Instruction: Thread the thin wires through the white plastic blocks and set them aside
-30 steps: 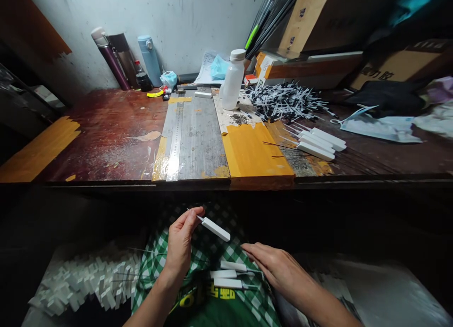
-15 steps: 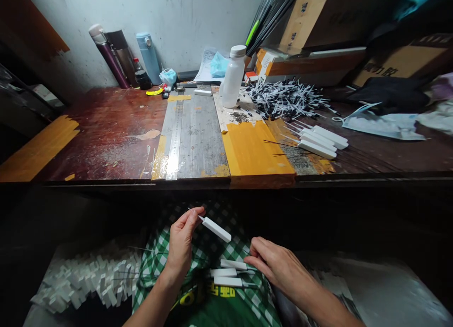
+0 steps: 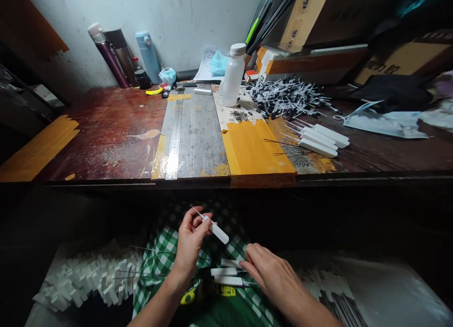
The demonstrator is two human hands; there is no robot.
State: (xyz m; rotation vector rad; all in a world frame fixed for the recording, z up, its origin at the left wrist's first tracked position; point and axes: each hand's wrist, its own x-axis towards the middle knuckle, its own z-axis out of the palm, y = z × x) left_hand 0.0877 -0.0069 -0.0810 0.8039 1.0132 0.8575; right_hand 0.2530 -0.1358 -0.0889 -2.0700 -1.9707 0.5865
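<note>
My left hand [image 3: 191, 235] is closed in a pinch on a white block with a thin stem [image 3: 219, 233]. The block slants down to the right over the lap, and its stem points up to the left. Close to the lap, my right hand [image 3: 271, 270] has its fingers bent together; what they hold, if anything, is hidden. Several similar white blocks [image 3: 228, 281] lie on the green checked apron [image 3: 166, 251], partly covered by my right hand at their right ends.
Many white blocks [image 3: 88, 275] are heaped at the lower left. Dark thin rods [image 3: 341, 308] lie at the lower right. On the table [image 3: 116, 138] are a ruler [image 3: 174, 147], a white bottle [image 3: 233, 77], a pile of black-and-white sticks [image 3: 288, 98] and finished-looking white blocks [image 3: 318, 147].
My left hand has shifted slightly right and now grips the block's upper end rather than its stem. My right hand has moved a little lower, covering more of the blocks on the lap.
</note>
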